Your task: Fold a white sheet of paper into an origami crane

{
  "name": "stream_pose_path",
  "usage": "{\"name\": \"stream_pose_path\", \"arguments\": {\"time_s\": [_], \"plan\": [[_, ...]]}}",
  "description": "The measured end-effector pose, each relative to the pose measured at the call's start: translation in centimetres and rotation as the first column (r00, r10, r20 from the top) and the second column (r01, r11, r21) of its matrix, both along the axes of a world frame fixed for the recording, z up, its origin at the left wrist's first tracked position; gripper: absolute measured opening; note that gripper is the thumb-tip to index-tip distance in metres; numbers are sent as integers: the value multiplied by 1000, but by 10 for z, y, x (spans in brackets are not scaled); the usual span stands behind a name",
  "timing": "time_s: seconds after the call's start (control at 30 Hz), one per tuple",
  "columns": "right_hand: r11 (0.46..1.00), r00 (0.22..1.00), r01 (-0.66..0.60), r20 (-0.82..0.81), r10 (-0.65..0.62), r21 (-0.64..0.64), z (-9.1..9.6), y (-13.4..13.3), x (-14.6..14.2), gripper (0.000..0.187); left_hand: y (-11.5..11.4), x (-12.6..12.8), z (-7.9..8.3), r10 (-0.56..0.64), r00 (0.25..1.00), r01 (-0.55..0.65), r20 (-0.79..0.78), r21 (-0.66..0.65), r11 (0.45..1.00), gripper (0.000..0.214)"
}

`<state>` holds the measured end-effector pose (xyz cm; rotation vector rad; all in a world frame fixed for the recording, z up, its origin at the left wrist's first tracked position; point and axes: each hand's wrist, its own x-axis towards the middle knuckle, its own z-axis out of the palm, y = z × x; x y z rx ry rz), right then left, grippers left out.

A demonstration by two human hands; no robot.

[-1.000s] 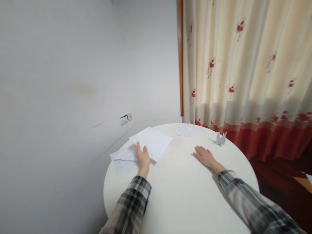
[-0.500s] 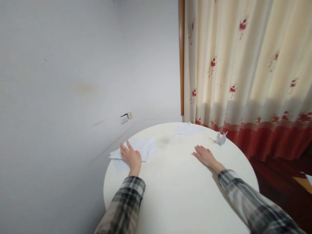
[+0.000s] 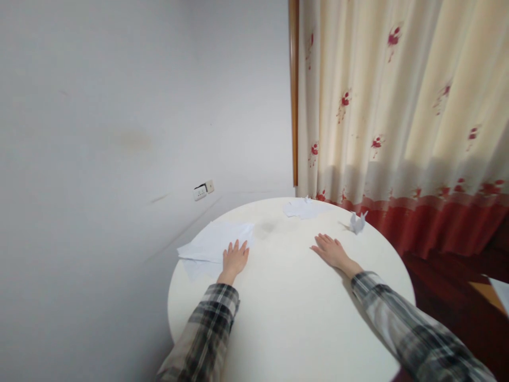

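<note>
Left hand (image 3: 235, 259) has slid right, hands (image 3: 332, 251) flat, apart, paper (image 3: 210, 241) with long axis crosswise, corner pointing left.

A left hand (image 3: 236, 260) covers part of the white papers (image 3: 218, 237); plaid sleeves (image 3: 209, 329) run past the frame's bottom, a flowered curtain (image 3: 369, 101) past its top.

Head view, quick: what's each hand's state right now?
Left hand: open, at the near right edge of the white paper sheets, gripping nothing.
Right hand: open, flat on the round white table, holding nothing.
</note>
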<state>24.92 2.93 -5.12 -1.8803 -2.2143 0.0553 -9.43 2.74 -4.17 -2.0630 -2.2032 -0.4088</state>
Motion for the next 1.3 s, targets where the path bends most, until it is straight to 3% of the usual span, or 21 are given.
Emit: {"name": "stream_pose_path", "arguments": {"time_s": [0.2,0.33,0.4,0.5,0.63,0.83,1.1,1.3], "plan": [[1000,999,-1,-32,2,23,1,0,-5,57,-1,12,1,-61,998,60,5,34,998,47],[975,983,77,-181,-39,208,3,3,-2,51,-2,17,4,-160,986,151,48,158,976,49],[912,953,193,-291,-87,361,8,3,-1,46,-3,23,5,-310,947,289,82,199,936,50],[765,901,365,-407,-147,531,20,0,3,42,-6,34,3,-524,841,506,134,146,850,52],[667,823,540,-486,-293,513,30,-3,16,46,-6,43,-2,-524,829,533,195,7,846,45],[732,745,616,-517,-422,290,17,10,47,45,-4,42,-3,-508,841,519,187,-11,855,45],[816,731,561,-546,-410,140,6,22,55,46,-4,42,-2,-516,835,524,189,11,852,44],[902,718,400,-668,-197,163,7,21,48,37,-2,41,-3,-529,835,535,150,4,845,45]]}}
